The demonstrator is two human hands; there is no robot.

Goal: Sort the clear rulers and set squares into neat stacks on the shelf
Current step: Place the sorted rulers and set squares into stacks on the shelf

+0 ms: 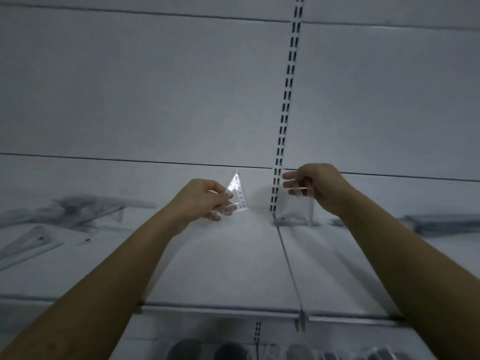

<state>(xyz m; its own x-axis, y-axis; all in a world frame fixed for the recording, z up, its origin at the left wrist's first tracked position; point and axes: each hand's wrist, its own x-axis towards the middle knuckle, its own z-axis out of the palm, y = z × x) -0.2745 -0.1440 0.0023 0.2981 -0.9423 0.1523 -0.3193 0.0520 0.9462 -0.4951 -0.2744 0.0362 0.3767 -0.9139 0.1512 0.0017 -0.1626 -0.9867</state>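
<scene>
My left hand [205,198] pinches a small clear set square [238,190] with printed numbers, held upright above the white shelf [220,261]. My right hand [317,187] holds another clear set square [298,207] by its top, its lower edge close to the shelf beside the slotted upright. Both pieces are see-through and blurred. A loose heap of clear rulers and set squares [72,211] lies on the shelf at the left. Another stack of clear pieces [441,224] lies at the far right.
A slotted white upright [285,113] runs up the back panel. A thin wire divider [289,266] crosses the shelf from back to front. Below the shelf's front edge, dark round items [228,350] sit on a lower level.
</scene>
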